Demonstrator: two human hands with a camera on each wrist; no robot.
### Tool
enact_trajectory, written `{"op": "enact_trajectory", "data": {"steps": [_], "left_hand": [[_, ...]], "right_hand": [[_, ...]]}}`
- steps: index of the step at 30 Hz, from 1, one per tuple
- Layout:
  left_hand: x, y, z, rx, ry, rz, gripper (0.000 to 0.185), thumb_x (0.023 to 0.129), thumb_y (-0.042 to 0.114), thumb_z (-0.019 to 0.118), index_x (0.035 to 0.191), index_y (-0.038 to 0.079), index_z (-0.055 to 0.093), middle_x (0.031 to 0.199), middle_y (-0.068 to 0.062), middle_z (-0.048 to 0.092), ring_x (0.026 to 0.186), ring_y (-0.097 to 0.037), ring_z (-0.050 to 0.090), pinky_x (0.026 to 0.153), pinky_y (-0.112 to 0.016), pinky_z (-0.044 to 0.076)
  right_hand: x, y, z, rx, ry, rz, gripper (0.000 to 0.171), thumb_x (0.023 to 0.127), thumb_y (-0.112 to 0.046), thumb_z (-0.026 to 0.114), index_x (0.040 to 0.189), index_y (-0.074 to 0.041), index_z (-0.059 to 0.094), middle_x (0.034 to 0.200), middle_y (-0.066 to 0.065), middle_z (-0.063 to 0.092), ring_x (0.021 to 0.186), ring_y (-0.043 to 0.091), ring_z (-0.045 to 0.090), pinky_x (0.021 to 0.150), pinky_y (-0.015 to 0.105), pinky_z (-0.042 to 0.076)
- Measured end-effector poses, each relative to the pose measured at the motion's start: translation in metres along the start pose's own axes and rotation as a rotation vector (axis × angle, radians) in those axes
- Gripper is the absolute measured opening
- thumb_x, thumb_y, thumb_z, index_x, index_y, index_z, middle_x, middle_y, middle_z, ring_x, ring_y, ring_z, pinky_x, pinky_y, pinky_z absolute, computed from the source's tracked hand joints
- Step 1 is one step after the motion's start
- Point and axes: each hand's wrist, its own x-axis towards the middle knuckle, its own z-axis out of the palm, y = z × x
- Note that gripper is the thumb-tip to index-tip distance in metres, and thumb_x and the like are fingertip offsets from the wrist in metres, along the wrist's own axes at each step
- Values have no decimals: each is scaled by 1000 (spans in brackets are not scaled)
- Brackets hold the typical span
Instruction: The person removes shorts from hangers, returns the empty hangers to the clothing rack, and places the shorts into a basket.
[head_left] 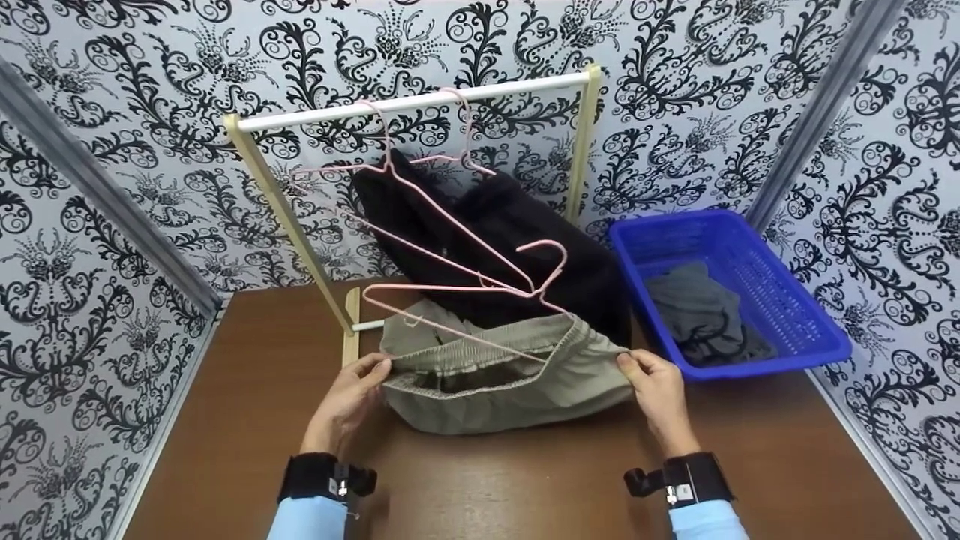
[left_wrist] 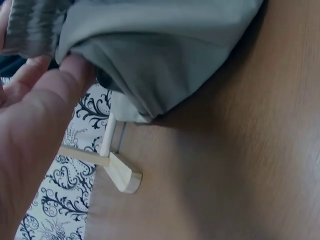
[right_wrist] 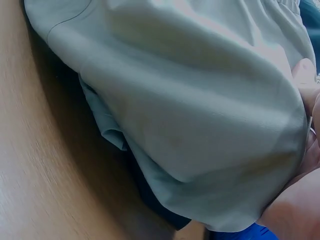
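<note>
Holding the grey shorts (head_left: 510,382) at centre frame on the bench (head_left: 525,480), the left hand (head_left: 349,401) and right hand (head_left: 660,394) each pinch a waistband end; both grips should stay even and taut so the pink hanger (head_left: 465,296) just above seats level.

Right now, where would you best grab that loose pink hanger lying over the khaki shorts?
Probably by the hook of the loose pink hanger, coming from above. It sticks up free over the khaki shorts, while the thin lower bar lies across the waistband that the left hand and right hand pinch.
</note>
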Motion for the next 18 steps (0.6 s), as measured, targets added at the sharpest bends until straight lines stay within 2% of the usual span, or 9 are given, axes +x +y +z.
{"op": "enact_trajectory", "data": {"steps": [2, 7, 10, 13, 18], "left_hand": [[1, 1, 3, 19, 55, -19, 11, 106, 9, 58, 99, 12, 66, 95, -1, 59, 83, -10, 58, 74, -26, 47], [4, 2, 11, 6, 131, -71, 14, 108, 15, 55, 99, 7, 63, 93, -3, 60, 82, -12, 61, 73, -27, 51], [4, 3, 15, 27, 186, -75, 19, 108, 17, 55, 95, 5, 62, 87, -3, 58, 78, -14, 58, 69, -29, 50], [5, 4, 18, 125, 258, -63, 23, 107, 20, 58, 93, 3, 63, 76, 0, 49, 72, -15, 48, 64, -28, 41], [5, 8, 23, 346, 331, -74, 30, 107, 26, 58, 103, -3, 65, 84, -1, 50, 81, -16, 45, 73, -29, 37]], "right_hand": [[1, 0, 0, -7, -1, -4, 19, 95, -6, 73, 82, 7, 70, 69, -9, 58, 65, 7, 51, 60, 19, 41], [1, 2, 0, -26, -18, -6, 20, 96, -7, 72, 81, 6, 71, 68, -9, 57, 63, 7, 49, 59, 20, 40], [0, 2, 1, -24, -27, -14, 20, 96, -6, 72, 81, 6, 71, 68, -9, 57, 63, 7, 49, 58, 20, 40], [-2, -4, 2, -34, -32, -27, 19, 96, -4, 72, 80, 6, 70, 69, -8, 58, 64, 6, 50, 59, 19, 40], [-4, -6, 5, -47, -25, -37, 17, 95, -5, 73, 80, 5, 71, 70, -7, 59, 65, 5, 51, 60, 18, 41]]}}
